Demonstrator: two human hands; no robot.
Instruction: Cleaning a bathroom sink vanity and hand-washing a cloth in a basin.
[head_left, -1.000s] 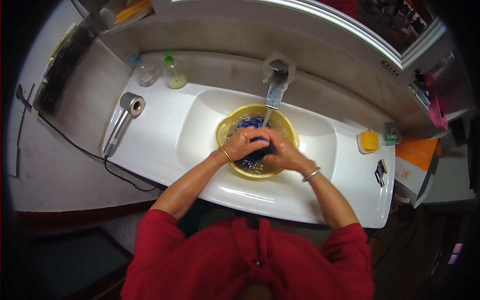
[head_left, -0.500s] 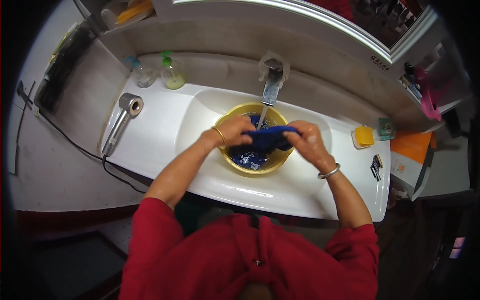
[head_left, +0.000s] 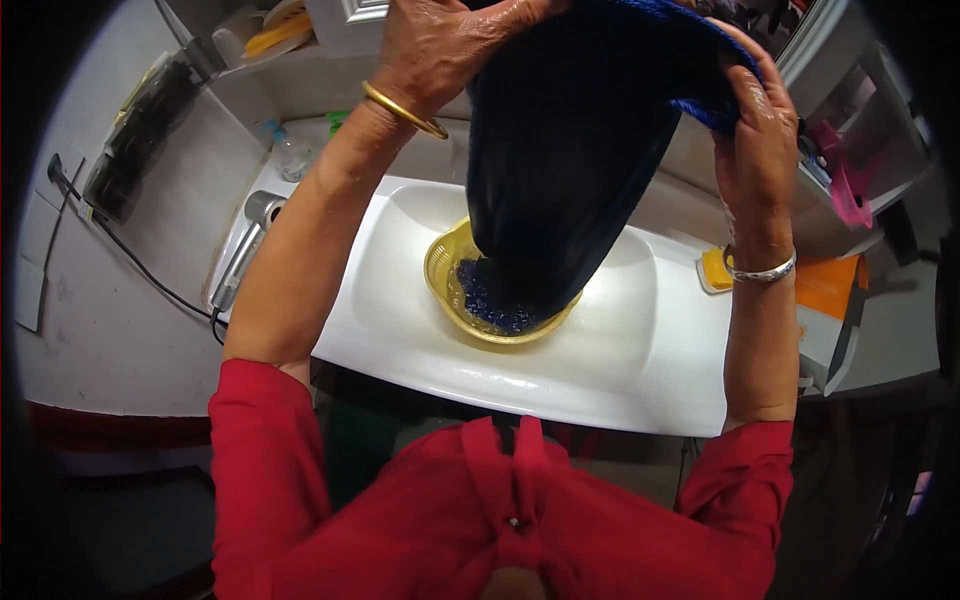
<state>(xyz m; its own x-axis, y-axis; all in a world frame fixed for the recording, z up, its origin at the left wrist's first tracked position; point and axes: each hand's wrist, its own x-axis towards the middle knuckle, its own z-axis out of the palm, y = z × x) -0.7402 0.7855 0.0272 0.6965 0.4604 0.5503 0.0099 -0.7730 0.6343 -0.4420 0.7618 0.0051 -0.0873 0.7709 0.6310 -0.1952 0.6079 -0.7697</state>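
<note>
A wet dark blue towel hangs stretched between my raised hands, its lower end reaching down into a yellow plastic basin. My left hand, with a gold bangle at the wrist, grips one upper corner; its fingertips are partly hidden by the cloth. The other upper corner is folded over in my right hand, which wears a silver bangle. Inside the basin, blue cloth lies in water. The basin stands in a long white sink. Behind the towel the tap is hidden.
On the left of the sink top lies a grey hair dryer with its cord. A clear pump bottle stands behind it, beside a green pump top. A yellow block sits at the right, partly behind my wrist.
Both hands have risen from the basin and moved apart, lifting the blue towel and spreading it out. The towel now covers the tap and part of the basin.
</note>
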